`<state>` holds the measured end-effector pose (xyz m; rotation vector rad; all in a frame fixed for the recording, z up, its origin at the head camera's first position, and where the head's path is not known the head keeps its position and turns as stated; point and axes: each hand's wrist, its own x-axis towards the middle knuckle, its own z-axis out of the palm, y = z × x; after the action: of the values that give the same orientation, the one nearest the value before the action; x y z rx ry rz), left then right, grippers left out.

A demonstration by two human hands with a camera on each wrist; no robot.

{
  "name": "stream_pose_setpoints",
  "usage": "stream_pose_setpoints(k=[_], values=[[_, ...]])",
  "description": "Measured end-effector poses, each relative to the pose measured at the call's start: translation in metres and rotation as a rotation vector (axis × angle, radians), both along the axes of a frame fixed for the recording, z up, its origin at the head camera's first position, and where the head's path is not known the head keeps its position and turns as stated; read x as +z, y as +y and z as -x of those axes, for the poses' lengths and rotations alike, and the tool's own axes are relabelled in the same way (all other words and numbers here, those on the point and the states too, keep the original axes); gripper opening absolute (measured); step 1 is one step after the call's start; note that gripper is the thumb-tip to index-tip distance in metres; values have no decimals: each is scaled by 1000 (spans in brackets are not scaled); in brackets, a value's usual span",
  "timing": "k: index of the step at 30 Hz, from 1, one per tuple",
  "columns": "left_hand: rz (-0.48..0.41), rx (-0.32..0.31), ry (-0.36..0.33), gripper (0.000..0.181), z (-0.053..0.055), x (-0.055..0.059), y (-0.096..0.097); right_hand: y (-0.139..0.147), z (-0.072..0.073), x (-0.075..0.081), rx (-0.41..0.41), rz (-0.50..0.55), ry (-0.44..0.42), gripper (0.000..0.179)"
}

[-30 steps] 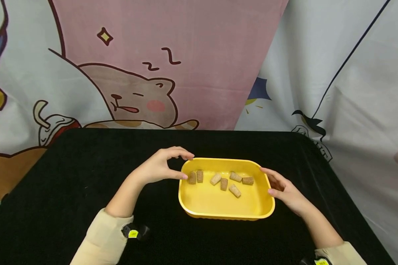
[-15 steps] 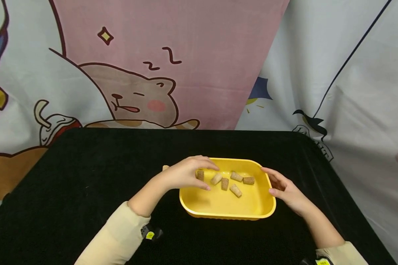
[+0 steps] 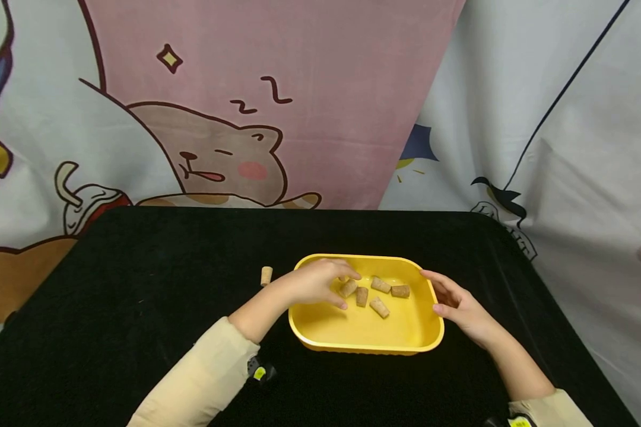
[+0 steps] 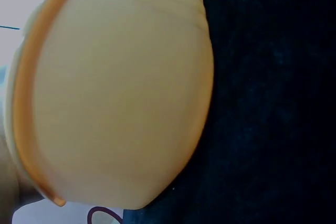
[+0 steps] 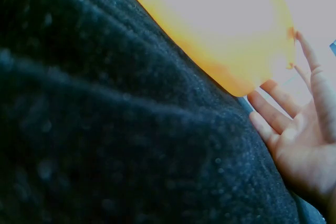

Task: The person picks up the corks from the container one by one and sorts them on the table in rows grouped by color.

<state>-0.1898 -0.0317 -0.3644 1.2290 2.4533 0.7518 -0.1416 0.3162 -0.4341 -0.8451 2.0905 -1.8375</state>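
My left hand [image 3: 315,281] reaches over the left side of a yellow plastic tub [image 3: 363,344]. Its thumb and fingers stand apart on either side of a pale cork [image 3: 348,289]; the back of the hand hides the tub's left corner area. Several more corks lie in the tub, among them a darker cork [image 3: 361,296] and a light cork [image 3: 379,307]. My right hand [image 3: 459,305] rests its thumb and fingertips on the tub's right end. In the right wrist view those fingers [image 5: 270,113] extend against the tub's outer wall. The tub's side [image 4: 121,93] fills much of the left wrist view.
One light cork [image 3: 266,276] stands upright on the black cloth [image 3: 155,308], left of the tub and close to my left forearm. A printed curtain [image 3: 326,118] hangs behind the table's far edge.
My left hand has moved right from the tub's left rim to over the inside, covering the two leftmost corks. The cork on the cloth has come into view. My right hand stays put.
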Motion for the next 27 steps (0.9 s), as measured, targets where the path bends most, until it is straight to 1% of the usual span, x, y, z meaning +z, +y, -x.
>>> stream_pose_setpoints(k=[3,5,7,12,14,16,18,22,24,27], values=[[17,12,35,55,2,-4,2,-1,0,1,-2,-4,0,59],[30,25,46,55,3,-7,4,-2,-1,2,-6,-3,-3,58],[38,40,40,54,4,-9,6,-2,-1,3,-10,1,-9,59],[70,63,-4,52,5,-12,11,-3,-2,4,-9,18,-7,58],[91,67,-1,50,5,-13,13,-4,-2,4,-5,19,0,58],[107,62,18,48,6,-15,14,-3,-2,4,-6,16,-5,58],[109,50,47,42,6,-16,15,-3,-2,4,-10,10,-10,58],[76,24,90,24,7,-19,16,-2,-1,2,-13,2,-21,58],[57,16,97,16,8,-20,17,-2,-1,2,-10,7,-19,58],[41,20,83,14,8,-20,17,-2,-2,3,-5,19,-21,58]])
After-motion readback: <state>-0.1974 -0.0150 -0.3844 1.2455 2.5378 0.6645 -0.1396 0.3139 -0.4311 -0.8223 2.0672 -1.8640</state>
